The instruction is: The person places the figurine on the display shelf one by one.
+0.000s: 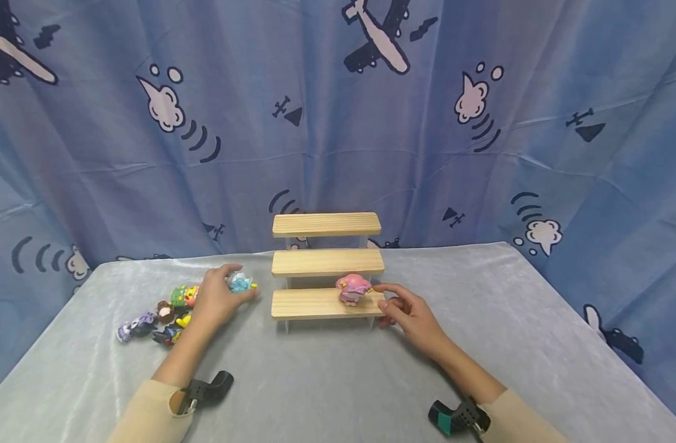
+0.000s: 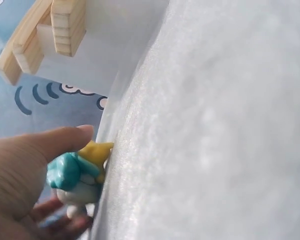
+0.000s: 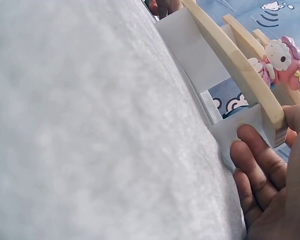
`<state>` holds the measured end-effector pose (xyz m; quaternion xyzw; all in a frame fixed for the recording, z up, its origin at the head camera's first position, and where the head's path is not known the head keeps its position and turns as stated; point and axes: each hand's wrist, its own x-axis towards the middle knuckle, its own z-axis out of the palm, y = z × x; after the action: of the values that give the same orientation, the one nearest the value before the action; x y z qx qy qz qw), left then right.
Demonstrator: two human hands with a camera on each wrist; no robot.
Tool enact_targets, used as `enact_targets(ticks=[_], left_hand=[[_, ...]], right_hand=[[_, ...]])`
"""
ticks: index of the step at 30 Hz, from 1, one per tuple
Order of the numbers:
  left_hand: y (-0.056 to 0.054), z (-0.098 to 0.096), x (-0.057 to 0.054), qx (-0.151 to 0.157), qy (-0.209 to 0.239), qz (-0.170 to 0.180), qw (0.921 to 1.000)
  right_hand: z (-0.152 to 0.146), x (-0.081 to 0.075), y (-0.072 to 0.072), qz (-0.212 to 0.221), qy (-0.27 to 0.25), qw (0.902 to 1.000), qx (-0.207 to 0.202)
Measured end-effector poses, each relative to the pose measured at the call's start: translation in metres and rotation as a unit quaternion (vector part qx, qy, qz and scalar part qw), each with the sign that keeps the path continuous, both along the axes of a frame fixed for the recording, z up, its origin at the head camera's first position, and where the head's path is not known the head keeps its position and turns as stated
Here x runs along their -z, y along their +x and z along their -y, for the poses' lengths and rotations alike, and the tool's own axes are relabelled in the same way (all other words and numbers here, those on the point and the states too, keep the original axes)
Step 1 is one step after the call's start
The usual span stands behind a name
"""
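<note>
On grey cloth, the left hand gripped a blue-yellow plastic toy, and the right hand held pale wooden steps, whose wobble could topple a round pink toy.

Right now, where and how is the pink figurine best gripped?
Probably by the sides of its big round head, coming from the front: the pink figurine stands upright on the bottom step, head widest and uppermost, with the middle step rising close behind.
</note>
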<state>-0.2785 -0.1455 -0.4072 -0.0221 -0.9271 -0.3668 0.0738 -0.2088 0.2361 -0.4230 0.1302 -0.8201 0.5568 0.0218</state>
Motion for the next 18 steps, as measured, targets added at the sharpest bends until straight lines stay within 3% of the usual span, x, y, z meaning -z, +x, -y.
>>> enact_targets(ticks=[6, 9, 14, 18], left_hand=[[-0.005, 0.003, 0.008, 0.065, 0.062, -0.029, 0.9956], [-0.005, 0.004, 0.012, 0.09, 0.067, -0.027, 0.9934], [-0.004, 0.005, 0.016, 0.086, 0.056, -0.015, 0.9946], [-0.006, 0.002, 0.016, 0.075, 0.085, -0.017, 0.9935]], right_hand=[[0.001, -0.001, -0.001, 0.002, 0.001, 1.0, 0.002], [0.002, -0.001, -0.001, 0.002, 0.001, 1.0, 0.0], [0.003, -0.001, -0.001, 0.008, 0.004, 1.0, 0.004], [0.002, -0.001, -0.001, 0.008, 0.007, 0.9999, 0.009]])
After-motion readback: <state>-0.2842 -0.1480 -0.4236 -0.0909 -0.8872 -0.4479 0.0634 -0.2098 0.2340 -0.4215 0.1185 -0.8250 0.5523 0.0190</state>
